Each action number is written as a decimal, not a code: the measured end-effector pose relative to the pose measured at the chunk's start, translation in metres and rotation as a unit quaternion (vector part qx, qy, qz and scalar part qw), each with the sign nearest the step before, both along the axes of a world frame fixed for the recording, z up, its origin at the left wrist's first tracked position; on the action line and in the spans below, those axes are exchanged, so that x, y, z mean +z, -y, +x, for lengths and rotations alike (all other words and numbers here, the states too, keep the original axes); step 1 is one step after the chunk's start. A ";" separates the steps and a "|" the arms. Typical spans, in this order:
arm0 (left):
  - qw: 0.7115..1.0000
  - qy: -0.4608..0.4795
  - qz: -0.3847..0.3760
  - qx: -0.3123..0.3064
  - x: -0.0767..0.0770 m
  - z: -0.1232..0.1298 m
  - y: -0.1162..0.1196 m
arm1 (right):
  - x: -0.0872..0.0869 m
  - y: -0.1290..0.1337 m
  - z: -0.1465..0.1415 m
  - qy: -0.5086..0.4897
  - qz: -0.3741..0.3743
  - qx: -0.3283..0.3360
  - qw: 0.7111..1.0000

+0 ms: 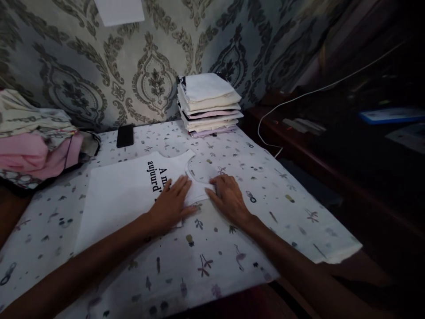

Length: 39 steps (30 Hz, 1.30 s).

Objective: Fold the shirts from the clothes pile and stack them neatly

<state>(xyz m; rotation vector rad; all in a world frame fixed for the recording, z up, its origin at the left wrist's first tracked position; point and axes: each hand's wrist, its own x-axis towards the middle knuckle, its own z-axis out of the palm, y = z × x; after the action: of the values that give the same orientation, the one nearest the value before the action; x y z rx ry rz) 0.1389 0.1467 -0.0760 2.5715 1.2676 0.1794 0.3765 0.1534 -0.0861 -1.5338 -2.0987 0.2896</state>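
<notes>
Heap of crumpled cloth [43, 146] at far left, apparently unfolded; beside it, dark phone [125, 136] on patterned counter [212, 248]. Next, white shirt [116, 190] lying flat on the counter, lettering up; looks spread out but not yet folded. Left grip [172, 201] splayed flat near the neckline, clasping nothing. Behind, folded stack [210, 104], seemingly finished. Right grip [229, 197] loosely curled at the shoulder edge; impossible to say whether pinching it.
</notes>
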 end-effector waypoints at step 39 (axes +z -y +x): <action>0.981 0.118 -0.108 0.112 0.085 -0.012 -0.150 | 0.061 0.008 -0.032 -0.356 -0.250 0.041 0.900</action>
<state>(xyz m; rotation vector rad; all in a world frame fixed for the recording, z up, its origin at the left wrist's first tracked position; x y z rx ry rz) 0.1272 0.2964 0.0090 2.1528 1.3974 0.3588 0.3450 0.1451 -0.0252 -1.2992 -1.5468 1.2904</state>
